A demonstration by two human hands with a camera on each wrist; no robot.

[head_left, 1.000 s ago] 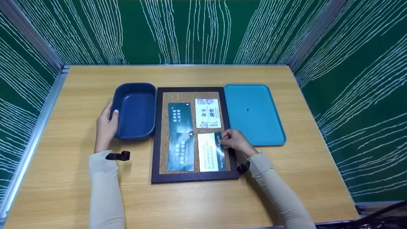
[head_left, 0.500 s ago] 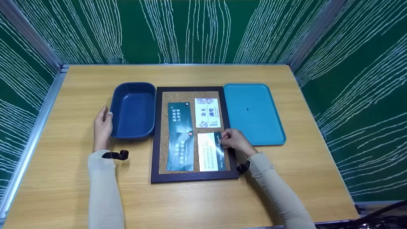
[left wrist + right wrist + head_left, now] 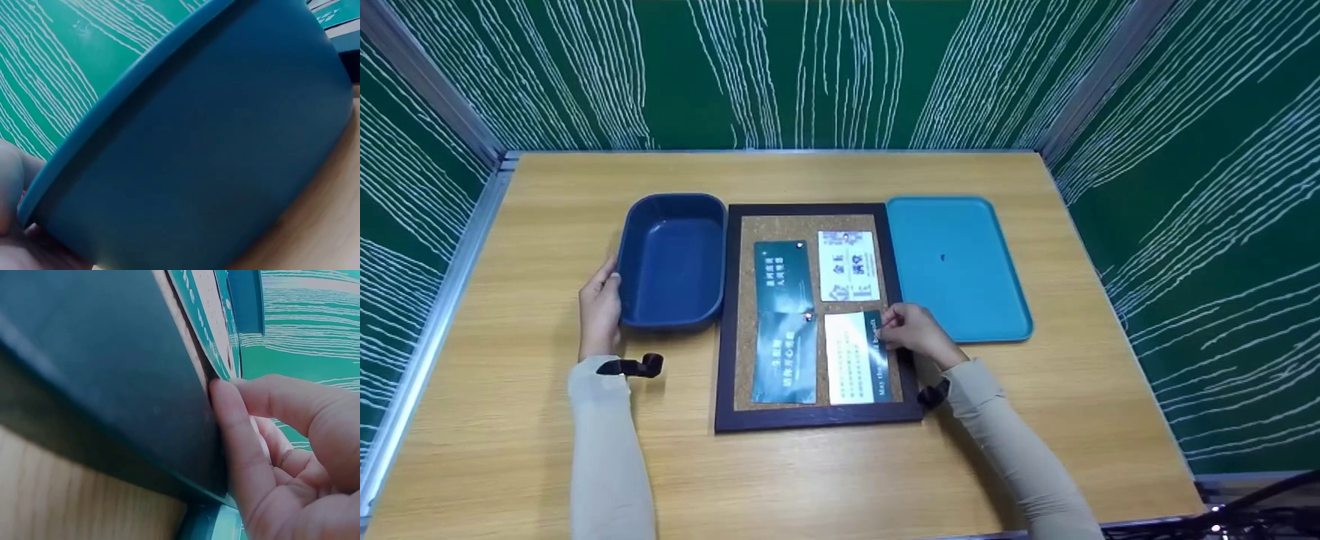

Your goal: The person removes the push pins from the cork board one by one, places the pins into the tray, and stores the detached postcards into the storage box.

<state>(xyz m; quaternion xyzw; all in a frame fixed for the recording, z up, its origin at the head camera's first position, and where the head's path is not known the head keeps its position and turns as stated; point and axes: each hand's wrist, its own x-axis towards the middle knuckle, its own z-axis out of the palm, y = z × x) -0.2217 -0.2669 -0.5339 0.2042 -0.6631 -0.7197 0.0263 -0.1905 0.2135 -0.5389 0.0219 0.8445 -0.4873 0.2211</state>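
In the head view a dark-framed cork board (image 3: 819,417) lies on the table with several printed cards on it. My right hand (image 3: 916,330) is at its right side and pinches the far right edge of a white-and-green card (image 3: 849,361). In the right wrist view, thumb and forefinger meet at the card's edge; whether a pin sits between them is hidden. My left hand (image 3: 600,311) is beside the left wall of a dark blue bin (image 3: 671,270), fingers loose, thumb by the rim. In the left wrist view the bin's outer wall (image 3: 191,146) fills most of the picture.
A teal tray (image 3: 960,270) lies against the board's right side, with a small dark spot on it. Two green cards (image 3: 785,360) and a white card (image 3: 849,270) have pins at their ends. Green walls with white lines enclose the table (image 3: 780,480).
My left hand has shifted slightly left, and its thumb has come off the bin's rim. The right hand stays at the card's edge. Bin, board and tray stay in place.
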